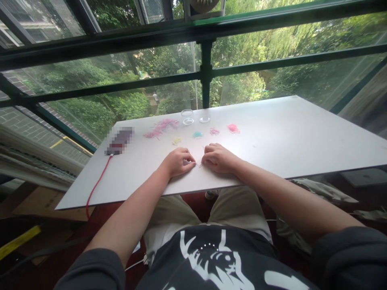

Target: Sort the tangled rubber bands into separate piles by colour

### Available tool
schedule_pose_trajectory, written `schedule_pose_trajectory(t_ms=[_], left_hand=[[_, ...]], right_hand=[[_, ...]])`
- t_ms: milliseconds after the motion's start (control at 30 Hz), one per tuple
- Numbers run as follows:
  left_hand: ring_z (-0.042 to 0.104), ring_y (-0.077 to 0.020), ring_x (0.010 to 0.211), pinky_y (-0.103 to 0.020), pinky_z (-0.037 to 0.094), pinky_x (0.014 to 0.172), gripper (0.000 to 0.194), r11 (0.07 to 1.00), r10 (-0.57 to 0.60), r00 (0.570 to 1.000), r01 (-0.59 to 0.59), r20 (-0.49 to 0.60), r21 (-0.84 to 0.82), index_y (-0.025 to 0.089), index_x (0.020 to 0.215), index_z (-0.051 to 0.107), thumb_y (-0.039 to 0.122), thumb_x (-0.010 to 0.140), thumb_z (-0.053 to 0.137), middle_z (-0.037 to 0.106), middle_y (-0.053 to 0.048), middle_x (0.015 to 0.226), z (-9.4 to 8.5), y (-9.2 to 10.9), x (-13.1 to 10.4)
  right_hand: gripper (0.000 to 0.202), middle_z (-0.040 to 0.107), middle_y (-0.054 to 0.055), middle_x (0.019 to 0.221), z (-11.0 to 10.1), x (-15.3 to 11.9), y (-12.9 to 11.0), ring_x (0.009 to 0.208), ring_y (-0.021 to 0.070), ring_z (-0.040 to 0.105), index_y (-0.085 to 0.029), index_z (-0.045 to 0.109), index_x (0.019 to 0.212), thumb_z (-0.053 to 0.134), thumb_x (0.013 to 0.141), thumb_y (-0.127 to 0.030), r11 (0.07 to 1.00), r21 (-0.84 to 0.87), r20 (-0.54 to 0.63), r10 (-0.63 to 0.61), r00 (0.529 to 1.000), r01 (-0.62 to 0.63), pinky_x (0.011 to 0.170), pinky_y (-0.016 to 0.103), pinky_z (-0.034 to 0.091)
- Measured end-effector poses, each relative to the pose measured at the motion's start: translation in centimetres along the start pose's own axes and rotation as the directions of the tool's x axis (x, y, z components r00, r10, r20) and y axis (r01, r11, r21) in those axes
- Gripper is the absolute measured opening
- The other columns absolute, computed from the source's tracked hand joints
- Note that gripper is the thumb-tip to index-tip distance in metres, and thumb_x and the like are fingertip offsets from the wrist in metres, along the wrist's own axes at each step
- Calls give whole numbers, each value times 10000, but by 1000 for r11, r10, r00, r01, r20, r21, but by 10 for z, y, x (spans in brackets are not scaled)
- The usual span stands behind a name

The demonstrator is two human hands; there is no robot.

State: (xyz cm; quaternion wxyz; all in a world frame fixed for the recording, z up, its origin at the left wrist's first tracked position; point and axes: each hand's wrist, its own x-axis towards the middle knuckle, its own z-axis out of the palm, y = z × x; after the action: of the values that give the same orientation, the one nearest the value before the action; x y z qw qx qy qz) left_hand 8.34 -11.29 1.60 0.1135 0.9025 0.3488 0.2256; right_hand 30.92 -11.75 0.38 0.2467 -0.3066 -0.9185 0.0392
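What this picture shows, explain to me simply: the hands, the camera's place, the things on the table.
There is no machine here, just someone's bare left hand and right hand, seen from a camera worn on the head, looking forward and down.

On the white table lie a long pink-purple pile, a yellow pile, a blue-green pile, a purple pile and a pink pile. Near the far edge is a clear round container. At the left, a red cable runs to a pixelated device.

Both hands' fingertips are close to a thin pink piece; whether either grips it is too small to tell.
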Motion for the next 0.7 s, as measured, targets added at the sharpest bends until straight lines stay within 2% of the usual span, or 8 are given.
schedule_pose_trajectory(t_ms=[133, 233, 367, 467, 567, 700], left_hand=[[553, -170, 782, -307, 445, 778, 169, 1000, -16, 1000, 16, -5, 17, 194, 754, 712, 297, 781, 581, 613, -50, 779, 1, -1, 0], [544, -164, 758, -301, 445, 750, 163, 999, -19, 1000, 20, -7, 37, 179, 715, 690, 279, 771, 574, 607, -50, 759, 1, -1, 0], [536, -155, 717, -286, 441, 705, 149, 998, -28, 1000, 28, -9, 60, 173, 681, 667, 268, 753, 578, 597, -42, 726, 1, -1, 0], [538, -152, 699, -281, 438, 683, 132, 996, -44, 998, 47, -47, 75, 173, 683, 662, 262, 746, 587, 602, -37, 717, 3, 3, 2], [543, -154, 691, -284, 437, 672, 135, 993, -67, 993, 76, -98, 92, 173, 693, 665, 268, 751, 589, 609, -36, 713, 9, 13, 4], [551, -162, 693, -296, 439, 672, 182, 990, -65, 996, 73, -68, 118, 179, 699, 683, 304, 778, 577, 623, -44, 723, 14, 24, 4]], right_hand=[[315, 574, 66, 852, -4, -2, 7, 838, 197, 503, -201, 674, 878, 460, 716, -36, 995, 35, -126, 100, 987, -97, 797, 325, 382], [252, 588, 72, 856, -9, -6, 14, 835, 205, 511, -185, 660, 834, 477, 712, -61, 980, 57, -192, 201, 961, -193, 792, 331, 398], [87, 604, 61, 822, -12, -7, 13, 805, 205, 513, -192, 653, 723, 583, 684, -160, 983, 51, -110, 182, 977, -178, 803, 344, 395], [59, 614, 59, 814, -9, -5, 7, 797, 200, 510, -195, 664, 718, 616, 698, -223, 991, 39, -59, 132, 990, -129, 805, 345, 385], [71, 619, 58, 788, -4, -2, 4, 775, 193, 503, -195, 670, 706, 604, 723, -216, 994, 30, -43, 106, 993, -104, 777, 334, 381], [103, 624, 53, 779, 0, 0, 6, 764, 182, 504, -196, 676, 710, 581, 744, -177, 996, 43, -46, 74, 996, -72, 755, 314, 384]])
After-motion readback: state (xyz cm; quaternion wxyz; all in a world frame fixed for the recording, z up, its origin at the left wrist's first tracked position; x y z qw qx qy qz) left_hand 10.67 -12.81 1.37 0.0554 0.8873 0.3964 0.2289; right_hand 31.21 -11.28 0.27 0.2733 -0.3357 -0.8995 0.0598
